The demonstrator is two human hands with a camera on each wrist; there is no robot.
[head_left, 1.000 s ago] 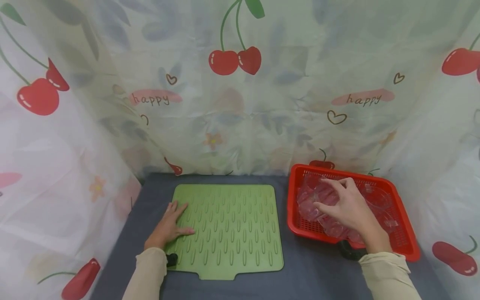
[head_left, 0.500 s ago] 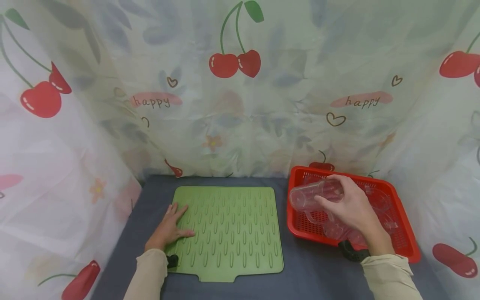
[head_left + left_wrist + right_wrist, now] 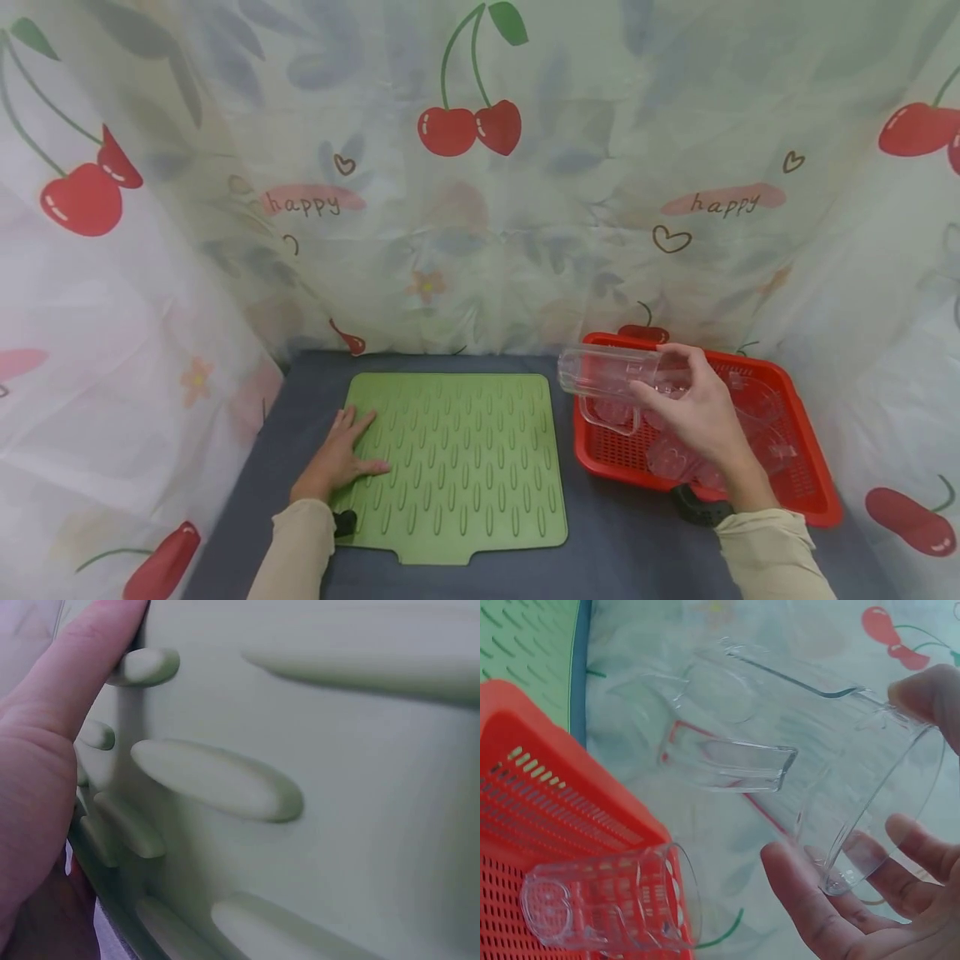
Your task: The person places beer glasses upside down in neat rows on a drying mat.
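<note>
In the head view my right hand (image 3: 701, 408) grips a clear mug (image 3: 600, 371) near its rim. The mug lies sideways in the air above the left part of the red basket (image 3: 808, 442), base pointing left. Its squarish handle (image 3: 765, 765) shows in the right wrist view, with thumb and fingers around the rim end. More clear cups, one of them a tumbler-like cup (image 3: 607, 900), lie in the basket. My left hand (image 3: 337, 454) rests with spread fingers on the left edge of a green ridged drying mat (image 3: 457, 467), holding nothing.
A dark grey cloth (image 3: 525, 571) covers the table under mat and basket. Patterned curtains (image 3: 480, 250) enclose the back and both sides. A narrow strip of cloth separates the mat from the basket. The mat has a short lip at its front edge.
My right hand has lifted the clear mug out from among the cups, and the mug has moved left, past the basket's left rim. The left hand has stayed on the mat.
</note>
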